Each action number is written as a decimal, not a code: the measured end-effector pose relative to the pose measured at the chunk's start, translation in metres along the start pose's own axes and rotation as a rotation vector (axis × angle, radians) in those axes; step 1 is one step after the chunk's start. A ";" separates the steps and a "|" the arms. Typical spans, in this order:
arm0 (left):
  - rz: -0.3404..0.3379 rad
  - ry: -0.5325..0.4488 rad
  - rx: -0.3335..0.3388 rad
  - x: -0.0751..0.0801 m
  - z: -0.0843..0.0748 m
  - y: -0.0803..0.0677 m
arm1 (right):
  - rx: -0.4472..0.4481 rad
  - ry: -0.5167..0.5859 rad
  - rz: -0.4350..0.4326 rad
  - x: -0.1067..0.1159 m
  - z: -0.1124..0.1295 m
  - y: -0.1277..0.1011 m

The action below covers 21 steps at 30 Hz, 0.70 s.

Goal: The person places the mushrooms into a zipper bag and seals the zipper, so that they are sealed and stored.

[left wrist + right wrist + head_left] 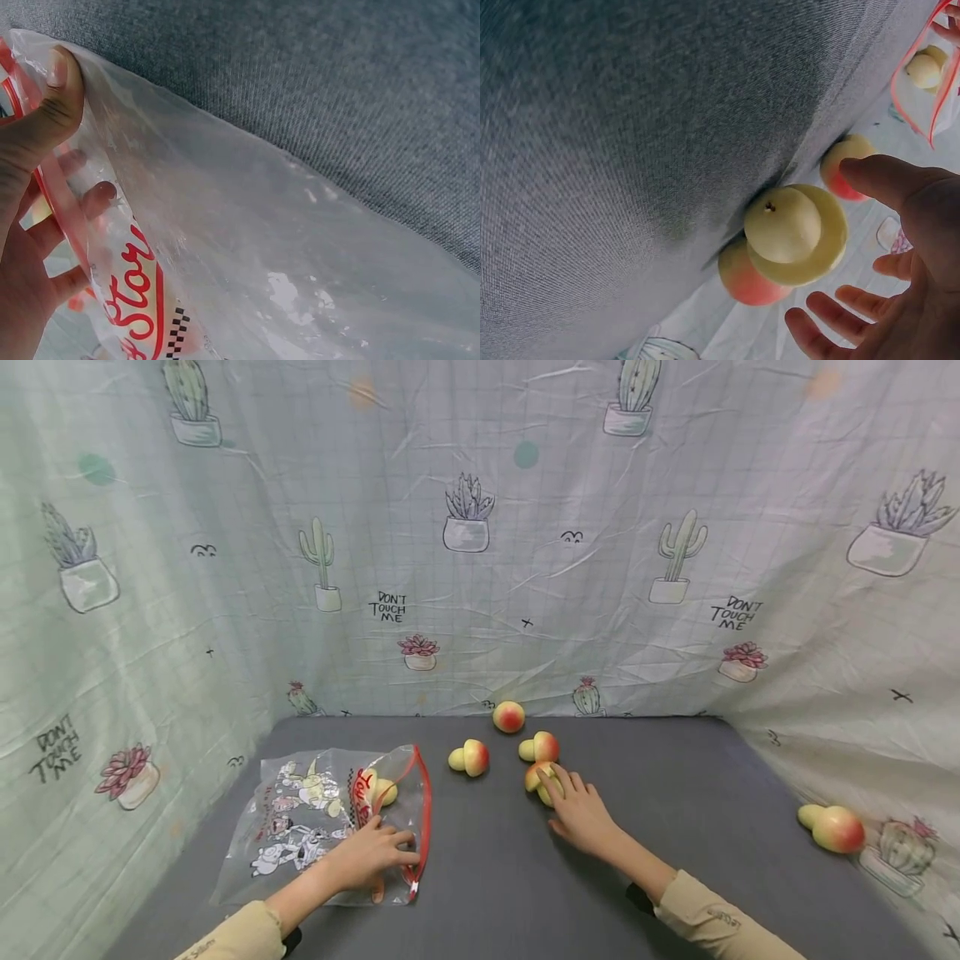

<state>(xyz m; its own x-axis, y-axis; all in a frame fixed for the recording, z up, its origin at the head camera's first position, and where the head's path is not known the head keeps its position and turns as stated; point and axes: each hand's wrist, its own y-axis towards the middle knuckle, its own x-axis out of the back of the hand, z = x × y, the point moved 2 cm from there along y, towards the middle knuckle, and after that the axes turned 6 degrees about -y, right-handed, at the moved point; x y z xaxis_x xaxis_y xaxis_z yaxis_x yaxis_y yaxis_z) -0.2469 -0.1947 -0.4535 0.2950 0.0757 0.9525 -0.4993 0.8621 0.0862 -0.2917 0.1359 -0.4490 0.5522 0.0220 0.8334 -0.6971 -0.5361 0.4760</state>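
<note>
A clear zip bag (300, 827) with a red zip edge, cartoon prints and red lettering lies at the left. My left hand (375, 853) holds its mouth, the thumb (66, 90) over the plastic and the fingers (97, 201) showing through it. Inside the bag is a yellow toy mushroom (384, 790). My right hand (583, 814) reaches over another toy mushroom (784, 225), yellow with a red-tinged cap. In the right wrist view its thumb and fingers are spread around this mushroom, with nothing gripped.
Behind the right hand's mushroom lies another mushroom (542, 747). One mushroom (471, 758) is left of it, one (508, 717) sits at the back edge, and one (834, 828) lies far right. A cactus-print curtain (480, 585) surrounds the grey tabletop (480, 877).
</note>
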 end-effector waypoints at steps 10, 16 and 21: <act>-0.015 0.009 -0.016 -0.002 -0.001 -0.002 | -0.006 -0.012 0.053 -0.006 0.000 0.002; -0.011 0.016 -0.014 -0.005 0.000 -0.001 | -0.049 0.016 0.063 -0.010 -0.001 0.009; -0.020 0.027 -0.023 -0.003 0.001 0.000 | -0.091 0.034 0.072 -0.012 -0.003 0.014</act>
<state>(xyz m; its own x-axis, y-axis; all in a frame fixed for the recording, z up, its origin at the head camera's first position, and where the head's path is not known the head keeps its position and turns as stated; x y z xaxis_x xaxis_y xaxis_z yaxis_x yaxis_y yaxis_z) -0.2483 -0.1955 -0.4559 0.3267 0.0718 0.9424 -0.4741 0.8750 0.0977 -0.3092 0.1302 -0.4513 0.4846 0.0152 0.8746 -0.7741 -0.4582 0.4369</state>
